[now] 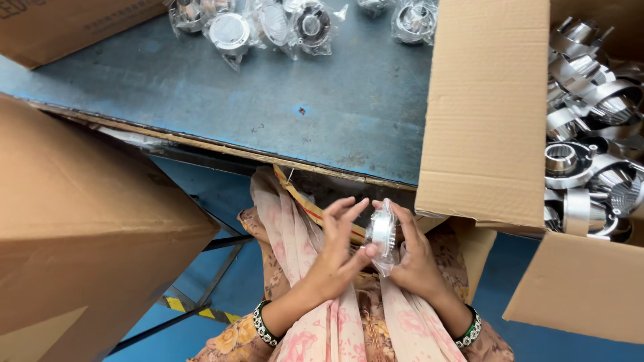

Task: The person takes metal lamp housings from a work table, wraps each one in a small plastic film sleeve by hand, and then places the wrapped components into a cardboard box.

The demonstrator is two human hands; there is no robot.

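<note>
Both my hands are low in front of my lap, holding one shiny metal part in a clear plastic bag [383, 234] between them. My right hand [416, 258] grips the bagged part from the right side, fingers wrapped around it. My left hand [339, 245] touches it from the left with the thumb and fingertips, the other fingers spread upward. The bag's loose end hangs down below the part.
A blue worn tabletop [268, 100] lies ahead, with several bagged metal parts [268, 23] along its far edge. An open cardboard box [490, 121] at right holds several unbagged shiny metal parts [590, 127]. Another large cardboard box [80, 228] stands at left.
</note>
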